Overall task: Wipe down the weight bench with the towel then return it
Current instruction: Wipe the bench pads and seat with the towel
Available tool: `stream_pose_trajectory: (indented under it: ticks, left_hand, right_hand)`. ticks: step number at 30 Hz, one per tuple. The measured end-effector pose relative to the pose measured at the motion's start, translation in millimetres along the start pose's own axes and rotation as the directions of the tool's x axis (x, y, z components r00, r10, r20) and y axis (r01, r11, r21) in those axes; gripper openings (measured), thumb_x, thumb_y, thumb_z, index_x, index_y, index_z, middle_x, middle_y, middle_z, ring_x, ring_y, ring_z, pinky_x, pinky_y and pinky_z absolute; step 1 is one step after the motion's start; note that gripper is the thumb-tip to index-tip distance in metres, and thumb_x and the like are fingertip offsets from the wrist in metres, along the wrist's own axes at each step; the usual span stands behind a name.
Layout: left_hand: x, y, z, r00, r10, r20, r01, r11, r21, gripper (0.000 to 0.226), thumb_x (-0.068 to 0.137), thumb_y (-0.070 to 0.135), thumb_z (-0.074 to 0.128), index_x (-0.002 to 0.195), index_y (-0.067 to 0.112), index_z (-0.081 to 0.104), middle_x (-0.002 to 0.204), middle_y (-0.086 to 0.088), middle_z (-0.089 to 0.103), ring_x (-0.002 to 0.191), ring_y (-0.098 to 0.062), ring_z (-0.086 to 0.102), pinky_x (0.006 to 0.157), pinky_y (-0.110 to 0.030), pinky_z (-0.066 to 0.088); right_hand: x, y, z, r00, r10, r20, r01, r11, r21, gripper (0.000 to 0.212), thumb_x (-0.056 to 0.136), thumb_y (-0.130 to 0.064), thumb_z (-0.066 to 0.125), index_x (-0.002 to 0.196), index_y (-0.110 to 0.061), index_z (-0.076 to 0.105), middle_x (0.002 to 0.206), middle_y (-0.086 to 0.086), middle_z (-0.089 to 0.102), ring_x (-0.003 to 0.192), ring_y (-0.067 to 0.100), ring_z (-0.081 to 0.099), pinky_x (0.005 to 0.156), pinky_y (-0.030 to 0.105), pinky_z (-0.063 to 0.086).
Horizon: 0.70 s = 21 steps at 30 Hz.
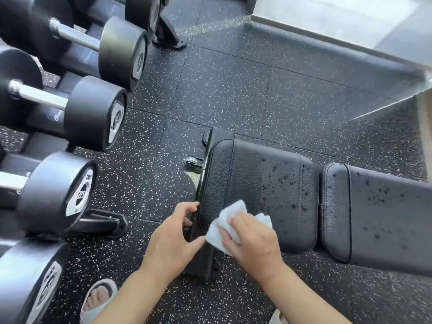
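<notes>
The black padded weight bench (268, 183) runs from the middle to the right edge, its seat pad and back pad dotted with dark wet spots. A folded white towel (224, 220) lies on the near left corner of the seat pad. My right hand (252, 239) presses flat on the towel with straight fingers. My left hand (173, 235) grips the bench's black metal end frame (197, 220), fingers curled round its edge.
A rack of heavy black dumbbells (88, 113) fills the left side, its foot (102, 223) close to my left hand. Speckled black rubber floor lies all around. A mirror or wall edge (350, 43) crosses the top right. My slippered foot (100, 298) is at the bottom.
</notes>
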<state>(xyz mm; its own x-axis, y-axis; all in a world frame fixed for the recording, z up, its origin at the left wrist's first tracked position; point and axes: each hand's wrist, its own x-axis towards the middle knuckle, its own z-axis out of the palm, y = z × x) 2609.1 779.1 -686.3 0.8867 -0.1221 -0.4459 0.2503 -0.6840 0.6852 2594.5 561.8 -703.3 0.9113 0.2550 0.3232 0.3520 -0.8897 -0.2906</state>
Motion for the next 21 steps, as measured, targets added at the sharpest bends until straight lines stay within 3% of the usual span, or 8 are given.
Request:
stream_pose_trajectory:
  ticks: [4,7,12,16,19,21]
  left_hand:
    - [1,-6,-9,1.0,0.007,0.012,-0.007,1.0,-0.004,0.072,0.08,0.036,0.082,0.135,0.056,0.04,0.115,0.024,0.064,0.108,0.002,0.063,0.095,-0.037,0.055]
    - [0,-16,-18,0.999,-0.016,-0.039,0.013,0.998,-0.059,0.063,0.082,0.022,0.08,0.126,0.052,0.047,0.111,0.027,0.066,0.105,0.003,0.064,0.092,-0.039,0.056]
    - [-5,-27,-33,0.996,-0.043,-0.078,0.04,0.998,-0.041,0.058,0.083,0.028,0.081,0.123,0.052,0.046,0.113,0.024,0.066,0.103,-0.001,0.065,0.089,-0.042,0.055]
    - [-6,-20,-38,0.996,-0.039,-0.083,0.037,0.999,-0.024,0.055,0.086,0.029,0.08,0.123,0.052,0.047,0.109,0.022,0.064,0.101,0.002,0.062,0.089,-0.04,0.054]
    - [-3,-8,-37,0.997,0.001,-0.071,-0.002,1.0,-0.015,0.053,0.087,0.03,0.079,0.124,0.051,0.047,0.113,0.024,0.063,0.105,0.002,0.061,0.092,-0.038,0.054]
    - [1,-2,-37,0.996,0.034,-0.086,-0.035,0.999,-0.013,0.052,0.088,0.03,0.079,0.124,0.05,0.047,0.115,0.026,0.062,0.106,0.002,0.06,0.092,-0.037,0.053]
  right_hand:
    - [21,-11,9,0.996,-0.083,-0.017,0.082,0.995,-0.065,0.028,0.088,-0.026,0.07,0.07,-0.018,0.051,0.067,-0.001,0.045,0.059,0.018,0.045,0.05,0.034,0.041]
    - [59,-25,35,0.968,-0.252,-0.007,0.251,0.966,-0.067,0.026,0.087,-0.023,0.069,0.073,-0.017,0.049,0.067,0.001,0.047,0.059,0.022,0.047,0.05,0.037,0.038]
    - [103,-12,52,0.928,-0.352,0.125,0.349,0.936,0.049,0.026,0.084,-0.031,0.072,0.073,-0.017,0.052,0.069,0.001,0.055,0.062,0.023,0.057,0.05,0.035,0.039]
    - [178,22,50,0.988,-0.086,0.129,0.097,0.992,-0.079,0.027,0.088,-0.035,0.068,0.076,-0.02,0.049,0.068,-0.003,0.054,0.062,0.024,0.062,0.049,0.025,0.024]
    - [219,34,54,0.967,0.075,0.245,-0.043,0.99,-0.133,0.021,0.096,-0.038,0.053,0.087,-0.019,0.053,0.083,-0.002,0.061,0.08,0.027,0.065,0.061,0.031,0.043]
    - [213,32,54,0.961,0.15,0.232,-0.12,0.983,-0.137,0.022,0.096,-0.038,0.055,0.09,-0.017,0.056,0.086,0.0,0.064,0.082,0.027,0.064,0.063,0.034,0.043]
